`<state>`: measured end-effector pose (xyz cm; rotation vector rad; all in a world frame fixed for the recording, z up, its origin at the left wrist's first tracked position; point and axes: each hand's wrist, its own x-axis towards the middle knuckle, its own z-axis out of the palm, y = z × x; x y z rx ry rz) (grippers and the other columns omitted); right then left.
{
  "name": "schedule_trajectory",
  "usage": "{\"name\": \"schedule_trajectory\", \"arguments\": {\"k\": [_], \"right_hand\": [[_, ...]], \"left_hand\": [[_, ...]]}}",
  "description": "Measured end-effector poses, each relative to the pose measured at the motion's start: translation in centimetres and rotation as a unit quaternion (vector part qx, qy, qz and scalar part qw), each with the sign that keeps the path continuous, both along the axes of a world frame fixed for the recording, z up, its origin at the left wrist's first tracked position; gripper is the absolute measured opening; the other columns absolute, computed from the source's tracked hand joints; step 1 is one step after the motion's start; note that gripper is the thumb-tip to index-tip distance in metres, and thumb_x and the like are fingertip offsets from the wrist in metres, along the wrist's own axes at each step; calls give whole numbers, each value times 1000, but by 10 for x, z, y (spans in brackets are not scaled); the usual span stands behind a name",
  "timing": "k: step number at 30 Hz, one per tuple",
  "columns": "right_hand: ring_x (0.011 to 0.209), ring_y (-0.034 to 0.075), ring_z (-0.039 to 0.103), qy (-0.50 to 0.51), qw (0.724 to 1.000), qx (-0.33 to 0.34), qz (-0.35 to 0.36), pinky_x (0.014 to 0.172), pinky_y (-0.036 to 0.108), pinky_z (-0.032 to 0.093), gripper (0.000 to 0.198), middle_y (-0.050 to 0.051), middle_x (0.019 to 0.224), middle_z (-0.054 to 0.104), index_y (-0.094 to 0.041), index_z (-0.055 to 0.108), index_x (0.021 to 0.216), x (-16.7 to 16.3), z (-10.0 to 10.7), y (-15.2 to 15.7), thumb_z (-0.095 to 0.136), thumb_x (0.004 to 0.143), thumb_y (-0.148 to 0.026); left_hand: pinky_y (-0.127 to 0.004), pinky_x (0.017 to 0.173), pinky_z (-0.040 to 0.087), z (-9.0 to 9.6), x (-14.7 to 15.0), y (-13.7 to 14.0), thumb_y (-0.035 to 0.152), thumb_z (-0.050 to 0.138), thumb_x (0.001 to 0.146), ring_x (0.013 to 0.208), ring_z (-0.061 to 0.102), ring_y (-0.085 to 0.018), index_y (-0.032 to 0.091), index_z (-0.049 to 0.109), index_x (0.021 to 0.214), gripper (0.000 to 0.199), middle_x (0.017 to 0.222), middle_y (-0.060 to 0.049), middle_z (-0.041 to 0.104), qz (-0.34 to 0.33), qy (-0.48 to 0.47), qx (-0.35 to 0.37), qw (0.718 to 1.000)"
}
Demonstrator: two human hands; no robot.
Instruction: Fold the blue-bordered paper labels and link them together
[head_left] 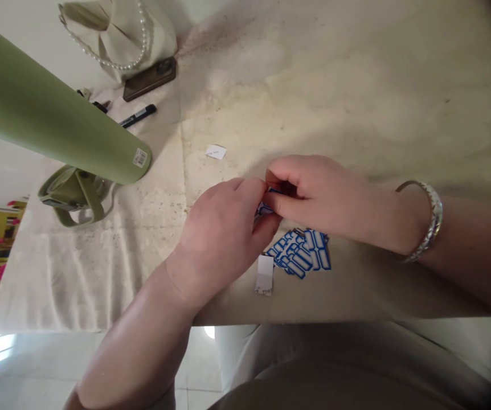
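My left hand (224,233) and my right hand (326,199) meet over the cloth-covered table, fingertips pinched together. Between them is a small blue-and-white label piece (265,209), mostly hidden by the fingers. Just below my right hand lies a loose pile of blue-bordered white labels (299,253). A small white paper slip (265,273) with some lettering along its lower edge rests at the pile's left side. Beyond my left hand, another printed paper slip (216,152) lies by itself. A silver bangle (431,222) circles my right wrist.
A tall green bottle (66,108) stands at the left, with a green lid (72,191) with a loop beside it. Behind are a black marker (138,115), a phone (150,80) and a cream bag (155,34) with a pearl strap. The tablecloth's (356,307) near edge runs before my lap.
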<state>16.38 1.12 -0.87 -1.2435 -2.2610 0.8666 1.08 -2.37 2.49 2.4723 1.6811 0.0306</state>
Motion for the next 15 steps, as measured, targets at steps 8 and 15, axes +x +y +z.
{"name": "schedule_trajectory", "arguments": {"k": [8,15], "right_hand": [[58,11,43,-8,1000,0,6,55,27,27,10,0,67,55,-18,47,68,0,0,0,50,77,-20],[58,11,43,-16,1000,-4,8,56,27,28,10,1,67,55,-17,48,68,0,-1,-1,51,77,-20]], "left_hand": [[-32,59,40,1,0,-1,33,53,81,68,55,-19,20,57,84,14,76,-4,59,-9,16,2,1000],[-32,60,39,2,0,-4,36,53,82,70,55,-20,20,57,83,16,77,-4,59,-10,30,-3,999]]}}
